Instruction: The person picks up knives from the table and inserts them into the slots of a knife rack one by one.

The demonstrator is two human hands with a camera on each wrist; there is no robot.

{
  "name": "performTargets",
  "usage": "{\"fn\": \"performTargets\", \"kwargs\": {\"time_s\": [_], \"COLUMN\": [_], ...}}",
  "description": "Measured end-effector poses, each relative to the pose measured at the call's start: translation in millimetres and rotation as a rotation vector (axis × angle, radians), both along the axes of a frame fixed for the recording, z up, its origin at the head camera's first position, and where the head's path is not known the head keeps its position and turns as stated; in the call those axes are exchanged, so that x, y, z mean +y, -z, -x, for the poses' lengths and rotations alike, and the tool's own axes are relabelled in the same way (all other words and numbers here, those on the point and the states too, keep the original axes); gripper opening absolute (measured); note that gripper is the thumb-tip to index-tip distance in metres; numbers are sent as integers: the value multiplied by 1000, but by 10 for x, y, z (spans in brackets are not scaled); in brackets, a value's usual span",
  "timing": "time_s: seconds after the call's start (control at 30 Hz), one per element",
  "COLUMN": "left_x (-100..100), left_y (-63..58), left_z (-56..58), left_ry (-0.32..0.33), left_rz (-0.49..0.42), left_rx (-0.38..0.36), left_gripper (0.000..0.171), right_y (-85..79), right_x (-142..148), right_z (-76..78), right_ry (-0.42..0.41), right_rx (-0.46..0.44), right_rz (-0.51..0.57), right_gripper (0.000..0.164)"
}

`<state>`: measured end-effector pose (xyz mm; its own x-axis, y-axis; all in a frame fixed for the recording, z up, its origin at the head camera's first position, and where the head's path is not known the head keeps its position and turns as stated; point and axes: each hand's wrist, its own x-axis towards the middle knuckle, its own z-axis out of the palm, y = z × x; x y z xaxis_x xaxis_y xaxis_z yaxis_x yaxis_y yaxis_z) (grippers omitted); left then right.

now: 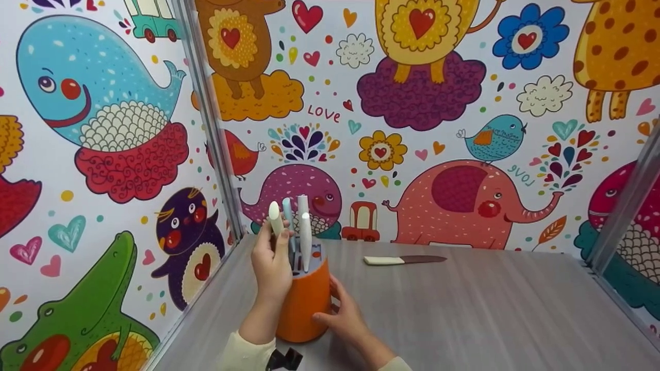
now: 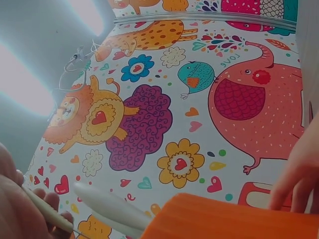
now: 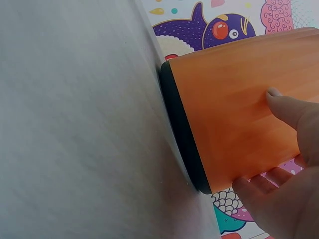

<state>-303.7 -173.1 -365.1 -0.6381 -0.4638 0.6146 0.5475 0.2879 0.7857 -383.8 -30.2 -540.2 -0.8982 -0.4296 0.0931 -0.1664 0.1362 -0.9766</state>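
An orange knife block (image 1: 303,309) with a dark base stands upright on the table, several handles rising from its top. My left hand (image 1: 271,263) grips a knife by its cream handle (image 1: 275,214) at the block's left side. Most of that knife's blade is hidden in the head view. Beside it are a white knife handle (image 1: 306,237), a pale blue handle (image 1: 287,208) and a grey-white handle (image 1: 302,202). My right hand (image 1: 348,315) holds the block's right side, thumb (image 3: 286,107) on the near face and fingers curved round the edge.
A second cream-handled knife (image 1: 384,260) with a dark brown blade lies on the grey table (image 1: 464,314), right of the block. Cartoon-printed walls stand at the back and left, joined by a metal corner post (image 1: 206,113).
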Motion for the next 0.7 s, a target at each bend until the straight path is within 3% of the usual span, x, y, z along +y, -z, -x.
{"fn": "performTargets", "kwargs": {"time_s": [0.33, 0.7], "left_x": [-2, -1], "left_y": [104, 203], "left_z": [131, 193], "left_ry": [-16, 1], "left_rz": [-31, -72], "left_rx": [-106, -177], "left_gripper": [32, 39], "right_y": [-19, -29], "right_x": [-11, -56], "right_z": [-7, -9], "right_ry": [12, 50], "right_rx": [11, -97], "right_rz": [8, 14], "right_gripper": [95, 98]}}
